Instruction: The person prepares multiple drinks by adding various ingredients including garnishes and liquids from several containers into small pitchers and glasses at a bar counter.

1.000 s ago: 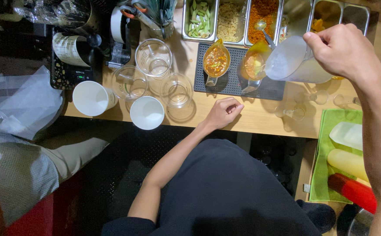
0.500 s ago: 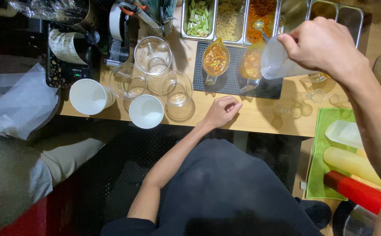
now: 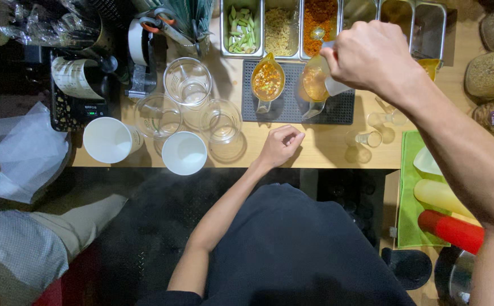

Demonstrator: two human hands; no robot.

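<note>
Wooden counter [image 3: 326,150], head view. Right hand [image 3: 371,56]: grip closed around clear cup [image 3: 333,84], tilted over sauce jug [image 3: 315,85] on black mat [image 3: 292,110], apparently for pouring. Left hand [image 3: 281,144]: loosely fisted, empty, resting on counter edge, likely as a brace. Nearby: second sauce jug [image 3: 267,81], glass bowls [image 3: 219,120], white paper cups [image 3: 184,153].

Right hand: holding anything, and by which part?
Right hand grips a translucent cup around its side, tilted over a sauce jug. Left hand rests fisted, empty, on the counter.
</note>
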